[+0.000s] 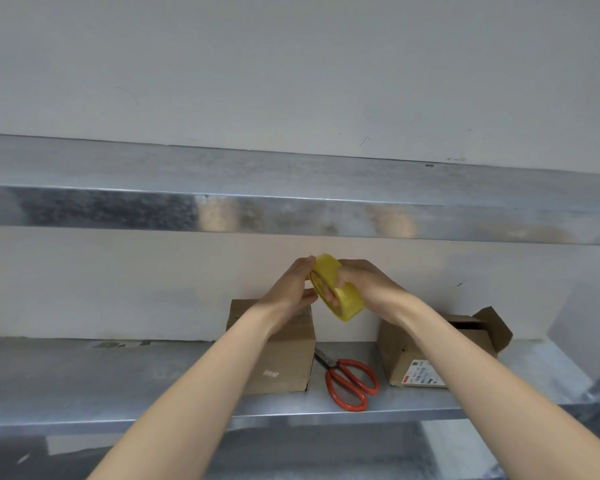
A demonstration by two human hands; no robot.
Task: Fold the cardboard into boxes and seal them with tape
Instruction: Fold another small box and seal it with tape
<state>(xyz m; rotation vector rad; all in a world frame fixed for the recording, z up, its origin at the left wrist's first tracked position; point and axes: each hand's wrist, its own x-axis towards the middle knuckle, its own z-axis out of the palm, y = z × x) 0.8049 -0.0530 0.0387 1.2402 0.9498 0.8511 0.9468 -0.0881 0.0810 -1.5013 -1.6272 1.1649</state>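
At the bottom edge, two bare forearms reach up and away toward the middle of the view. Below the fingers and nearer than them, a steel counter (pixel 118 382) runs across. On it, straight beneath the right hand's fingers, red-handled scissors (pixel 352 382) lie flat with their blades pointing back and left. Under the left hand's fingers stands a closed cardboard box (pixel 281 362), partly hidden by the left forearm. Below and to the right of the right hand's fingers sits an open cardboard box (pixel 416 351), tipped, with a white label (pixel 423 375) on its near face and its flaps raised at the back.

Above the boxes both hands meet on a yellow tape roll (pixel 349 301), held in the air, clear of the counter. The right hand (pixel 368 282) grips it with fingers (pixel 330 295) curled through the core. The left hand (pixel 291 289) pinches the roll's left rim, fingers on top and thumb underneath; whether it holds a loose tape end cannot be told.

Above the fingers, a metal shelf (pixel 291 209) spans the pale wall (pixel 291 81).
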